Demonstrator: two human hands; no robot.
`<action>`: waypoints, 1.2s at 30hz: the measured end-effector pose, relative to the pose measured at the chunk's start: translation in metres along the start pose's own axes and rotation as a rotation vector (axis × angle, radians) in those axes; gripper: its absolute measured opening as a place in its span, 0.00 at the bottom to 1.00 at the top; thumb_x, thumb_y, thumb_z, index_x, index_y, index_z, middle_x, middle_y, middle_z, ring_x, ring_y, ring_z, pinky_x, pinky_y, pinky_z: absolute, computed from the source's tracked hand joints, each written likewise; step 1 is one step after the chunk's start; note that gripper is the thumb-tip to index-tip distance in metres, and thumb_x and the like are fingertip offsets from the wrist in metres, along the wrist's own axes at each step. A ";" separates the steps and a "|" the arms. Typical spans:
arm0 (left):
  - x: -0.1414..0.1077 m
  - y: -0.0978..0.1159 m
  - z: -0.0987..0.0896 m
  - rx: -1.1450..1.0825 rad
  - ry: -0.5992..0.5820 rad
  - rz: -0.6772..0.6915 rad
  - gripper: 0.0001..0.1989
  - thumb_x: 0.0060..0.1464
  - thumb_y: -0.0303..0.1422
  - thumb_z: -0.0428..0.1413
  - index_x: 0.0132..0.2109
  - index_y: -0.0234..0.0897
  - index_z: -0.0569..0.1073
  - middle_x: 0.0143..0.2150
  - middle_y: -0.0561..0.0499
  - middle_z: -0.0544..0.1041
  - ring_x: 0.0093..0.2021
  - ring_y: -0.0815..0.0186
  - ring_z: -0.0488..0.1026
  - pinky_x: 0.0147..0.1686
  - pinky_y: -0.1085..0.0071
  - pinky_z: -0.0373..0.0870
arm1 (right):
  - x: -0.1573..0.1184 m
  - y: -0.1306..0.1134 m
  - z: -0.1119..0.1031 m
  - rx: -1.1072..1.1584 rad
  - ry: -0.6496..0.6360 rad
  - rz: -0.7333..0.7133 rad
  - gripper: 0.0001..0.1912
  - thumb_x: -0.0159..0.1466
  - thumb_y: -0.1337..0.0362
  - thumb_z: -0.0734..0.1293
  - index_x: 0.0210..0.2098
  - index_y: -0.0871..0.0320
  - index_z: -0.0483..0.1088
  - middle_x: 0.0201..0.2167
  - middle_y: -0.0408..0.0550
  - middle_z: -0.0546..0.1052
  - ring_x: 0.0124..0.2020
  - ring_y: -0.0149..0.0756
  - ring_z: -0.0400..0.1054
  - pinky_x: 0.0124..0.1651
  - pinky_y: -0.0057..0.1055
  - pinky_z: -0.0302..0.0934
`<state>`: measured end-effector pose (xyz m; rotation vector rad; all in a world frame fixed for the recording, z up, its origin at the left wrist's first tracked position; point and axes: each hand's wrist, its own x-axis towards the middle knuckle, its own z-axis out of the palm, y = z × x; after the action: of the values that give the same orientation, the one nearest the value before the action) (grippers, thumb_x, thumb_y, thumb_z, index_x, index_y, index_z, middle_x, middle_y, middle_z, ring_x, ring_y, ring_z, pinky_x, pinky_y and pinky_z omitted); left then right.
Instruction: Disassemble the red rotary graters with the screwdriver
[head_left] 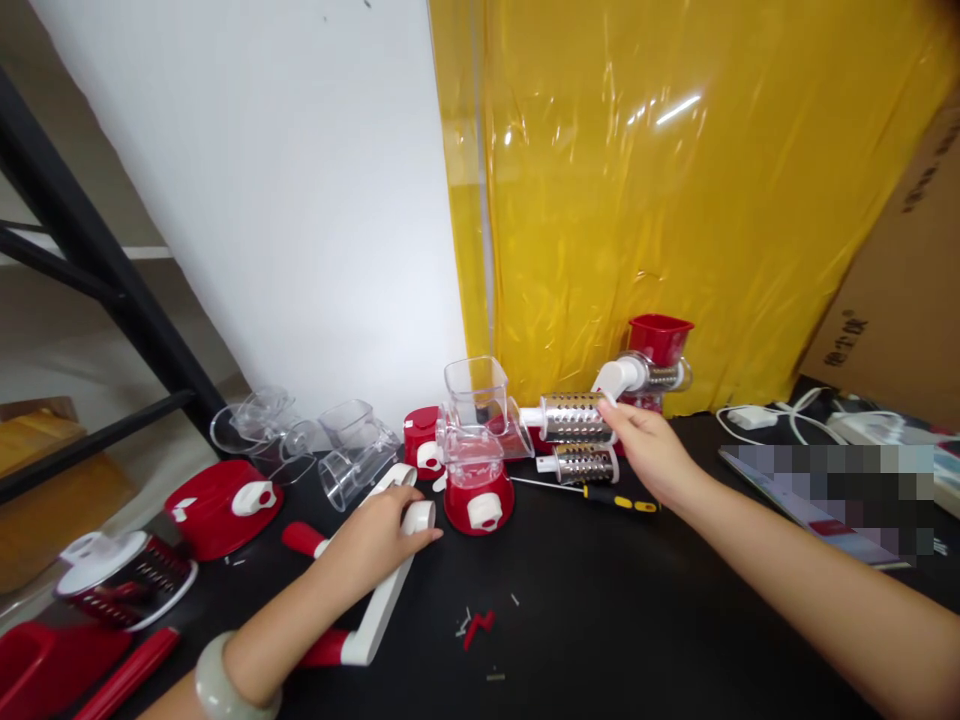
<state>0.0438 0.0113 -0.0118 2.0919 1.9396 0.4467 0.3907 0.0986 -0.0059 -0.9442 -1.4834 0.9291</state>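
Observation:
My left hand (379, 530) is closed around the round end of a white crank handle (386, 605) with a red grip. A second crank handle (304, 538) lies partly under that hand. My right hand (656, 455) pinches the wide end of a metal grater drum (571, 418), whose white shaft points left. Below it lies a smaller grater drum (585, 464). Between my hands stands a red base (478, 500) with a white knob, carrying a clear plastic grater housing (480, 410). The left palm side is hidden.
A yellow-black screwdriver (619, 500) lies near my right hand. Clear housings (356, 450), a red base (221, 510) and a large drum (127, 578) stand left. An assembled grater (656, 350) is behind. Small red and metal bits (478, 628) lie in front.

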 end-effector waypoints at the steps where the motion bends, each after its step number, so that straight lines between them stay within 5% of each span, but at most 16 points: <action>1: 0.000 0.000 -0.001 0.002 0.000 0.004 0.22 0.46 0.48 0.61 0.45 0.38 0.75 0.45 0.42 0.80 0.45 0.51 0.77 0.45 0.62 0.68 | 0.001 -0.006 -0.006 -0.011 0.051 0.007 0.26 0.61 0.41 0.64 0.34 0.58 0.78 0.27 0.48 0.79 0.32 0.42 0.74 0.38 0.38 0.68; 8: -0.002 0.001 -0.022 -0.016 0.025 -0.003 0.29 0.48 0.53 0.58 0.51 0.38 0.71 0.43 0.43 0.79 0.34 0.57 0.77 0.37 0.63 0.70 | 0.016 -0.045 -0.040 -0.294 0.177 -0.086 0.24 0.59 0.41 0.65 0.29 0.57 0.76 0.25 0.47 0.77 0.30 0.41 0.71 0.33 0.34 0.64; 12: 0.000 0.003 -0.040 -0.243 0.110 0.022 0.35 0.46 0.52 0.62 0.57 0.39 0.64 0.49 0.42 0.76 0.42 0.55 0.77 0.44 0.57 0.73 | 0.025 -0.061 -0.045 -0.495 0.134 -0.134 0.24 0.60 0.42 0.64 0.31 0.58 0.77 0.26 0.47 0.77 0.27 0.38 0.69 0.31 0.32 0.60; 18: 0.018 0.028 -0.052 -0.620 0.084 0.125 0.47 0.41 0.42 0.67 0.63 0.39 0.54 0.66 0.34 0.61 0.68 0.51 0.58 0.62 0.50 0.63 | 0.046 -0.075 -0.025 -0.649 0.038 -0.248 0.22 0.62 0.46 0.63 0.28 0.58 0.75 0.23 0.46 0.77 0.25 0.36 0.68 0.28 0.30 0.55; 21: 0.035 0.039 -0.043 -0.704 0.035 0.181 0.51 0.38 0.38 0.70 0.65 0.39 0.52 0.69 0.31 0.56 0.68 0.49 0.58 0.64 0.49 0.59 | 0.058 -0.073 -0.008 -0.696 -0.027 -0.315 0.21 0.64 0.49 0.61 0.27 0.58 0.74 0.23 0.46 0.76 0.25 0.35 0.67 0.29 0.30 0.54; 26: 0.049 0.050 -0.027 -0.777 -0.033 0.208 0.42 0.40 0.37 0.69 0.60 0.37 0.59 0.60 0.35 0.71 0.58 0.50 0.71 0.58 0.51 0.68 | 0.069 -0.077 0.005 -0.701 -0.048 -0.385 0.21 0.65 0.50 0.60 0.27 0.58 0.74 0.24 0.45 0.76 0.26 0.35 0.66 0.31 0.31 0.54; 31: 0.044 0.053 -0.024 -0.796 0.001 0.215 0.35 0.43 0.37 0.67 0.55 0.37 0.61 0.55 0.37 0.75 0.52 0.52 0.76 0.52 0.55 0.74 | 0.061 -0.096 -0.025 -0.706 0.060 -0.353 0.25 0.65 0.44 0.58 0.30 0.58 0.74 0.24 0.46 0.75 0.27 0.35 0.66 0.30 0.30 0.55; 36: 0.045 0.049 -0.023 -0.811 0.062 0.184 0.35 0.39 0.36 0.69 0.53 0.36 0.63 0.53 0.40 0.75 0.50 0.54 0.77 0.53 0.55 0.72 | 0.045 -0.100 -0.075 -0.832 -0.130 -0.236 0.29 0.63 0.38 0.57 0.28 0.57 0.72 0.24 0.46 0.74 0.26 0.34 0.65 0.30 0.30 0.56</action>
<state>0.0826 0.0518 0.0301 1.7033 1.2558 1.1203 0.4546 0.1063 0.1108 -1.2613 -2.0940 0.1709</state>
